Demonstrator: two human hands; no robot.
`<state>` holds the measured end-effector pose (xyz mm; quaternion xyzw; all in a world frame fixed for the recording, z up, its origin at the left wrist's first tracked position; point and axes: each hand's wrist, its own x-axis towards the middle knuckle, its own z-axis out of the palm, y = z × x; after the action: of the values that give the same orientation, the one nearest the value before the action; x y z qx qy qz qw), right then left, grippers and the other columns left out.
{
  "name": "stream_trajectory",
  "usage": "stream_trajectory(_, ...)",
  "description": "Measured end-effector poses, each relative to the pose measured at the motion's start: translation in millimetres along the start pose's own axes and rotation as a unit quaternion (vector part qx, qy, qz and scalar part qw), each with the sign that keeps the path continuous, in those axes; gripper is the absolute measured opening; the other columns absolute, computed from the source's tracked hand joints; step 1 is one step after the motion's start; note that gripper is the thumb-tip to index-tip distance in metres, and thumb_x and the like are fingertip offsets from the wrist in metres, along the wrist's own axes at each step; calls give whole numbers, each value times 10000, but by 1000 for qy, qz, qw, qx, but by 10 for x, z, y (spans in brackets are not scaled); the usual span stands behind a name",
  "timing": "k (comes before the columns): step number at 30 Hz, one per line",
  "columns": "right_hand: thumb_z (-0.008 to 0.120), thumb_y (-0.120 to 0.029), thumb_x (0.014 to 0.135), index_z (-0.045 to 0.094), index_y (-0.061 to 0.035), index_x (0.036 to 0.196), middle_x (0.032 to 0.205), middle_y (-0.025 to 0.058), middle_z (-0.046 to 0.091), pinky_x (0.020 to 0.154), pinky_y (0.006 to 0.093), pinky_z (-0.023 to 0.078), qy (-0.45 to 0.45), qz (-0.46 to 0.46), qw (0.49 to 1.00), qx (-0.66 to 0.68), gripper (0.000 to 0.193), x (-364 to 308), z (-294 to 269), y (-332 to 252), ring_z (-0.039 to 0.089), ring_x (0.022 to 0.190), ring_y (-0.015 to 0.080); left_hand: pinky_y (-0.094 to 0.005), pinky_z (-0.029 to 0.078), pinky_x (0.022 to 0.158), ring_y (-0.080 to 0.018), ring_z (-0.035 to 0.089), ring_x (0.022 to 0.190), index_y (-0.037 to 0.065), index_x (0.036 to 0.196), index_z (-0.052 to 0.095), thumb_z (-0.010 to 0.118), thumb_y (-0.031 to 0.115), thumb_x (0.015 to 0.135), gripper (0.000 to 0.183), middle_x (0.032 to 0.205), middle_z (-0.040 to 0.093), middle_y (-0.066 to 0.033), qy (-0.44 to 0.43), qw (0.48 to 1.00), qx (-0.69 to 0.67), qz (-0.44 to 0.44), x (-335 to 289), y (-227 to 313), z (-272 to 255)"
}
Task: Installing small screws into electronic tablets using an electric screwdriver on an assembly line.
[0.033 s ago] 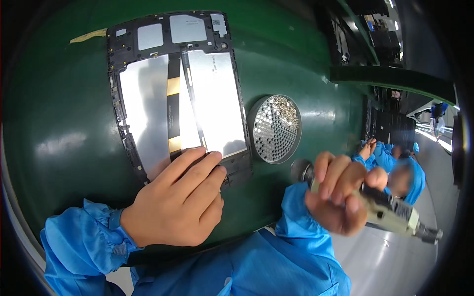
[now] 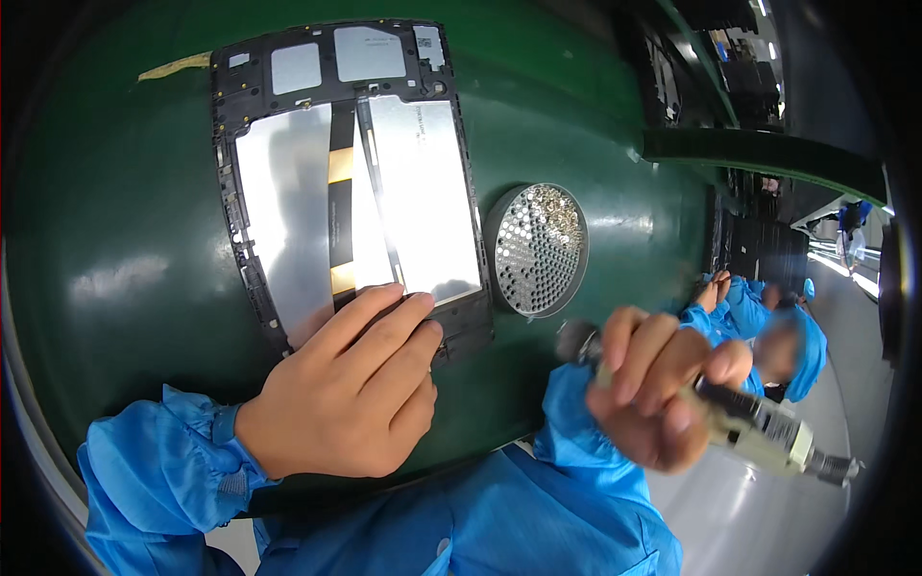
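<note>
A large tablet-like device (image 2: pixel 423 192) lies with its inside up on the green bench: a black frame around two broad silvery panels, with a dark strip and gold-coloured patches between them. My left hand (image 2: pixel 346 394) rests on its lower end, fingers stretched flat on the panel edge and black frame. In the air to the right, my right hand (image 2: pixel 653 384) is wrapped around a pale electric screwdriver (image 2: pixel 768 427). A round metal end of it shows left of my fingers, and its dark tail points lower right. The driver is slightly blurred, and my palm hides its middle.
A round grey dish (image 2: pixel 497 278) with a perforated plate stands right of the device, small screws (image 2: pixel 559 211) heaped on its far side. A yellowish strip (image 2: pixel 175 66) lies at the device's upper left. Blue-clad people (image 2: pixel 797 350) sit farther right, beyond a dark rail (image 2: pixel 759 158).
My right hand and the screwdriver have shifted slightly left and down. The device has moved a touch to the right, with my left hand still on it.
</note>
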<state>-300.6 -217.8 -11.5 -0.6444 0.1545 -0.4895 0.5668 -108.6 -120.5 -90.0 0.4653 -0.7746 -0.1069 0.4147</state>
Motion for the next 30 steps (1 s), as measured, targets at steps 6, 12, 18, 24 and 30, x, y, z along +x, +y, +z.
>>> stream_trajectory(6,633,27,764,495,-9,987,608,92,545,511,390,490,-42,26,999,-3,265,-98,390,157,539,500,205,-478,486,922,-350,629,984,-32,685,637,670,77,671,115,904,651,-192,-2,1000,-5,15,-7,-45,6)
stream_trajectory(12,660,-18,784,509,-4,941,584,95,542,501,375,487,-22,32,999,2,219,-108,474,184,529,474,203,-470,471,937,-337,624,972,-4,646,651,606,120,605,138,883,659,-180,31,999,16,12,-38,-19,43)
stream_trajectory(18,651,30,722,506,-6,927,593,102,547,530,384,499,-47,47,998,-1,254,-106,454,197,537,487,212,-463,468,941,-330,623,970,-8,641,649,581,140,559,182,885,659,-178,29,999,19,13,-48,-13,29)
stream_trajectory(24,588,106,655,499,2,947,614,116,553,551,405,504,-86,44,995,10,323,-120,433,212,546,513,218,-457,492,904,-327,628,974,-19,718,661,677,82,676,111,905,650,-176,7,1000,7,1,-36,2,-35)
stream_trajectory(30,614,-66,775,450,-67,1033,610,31,507,509,347,469,-128,36,991,-27,306,-125,407,233,528,512,170,-434,469,878,-289,583,963,-12,797,680,691,96,694,149,941,609,-134,-33,999,-20,-7,-3,-42,-56)
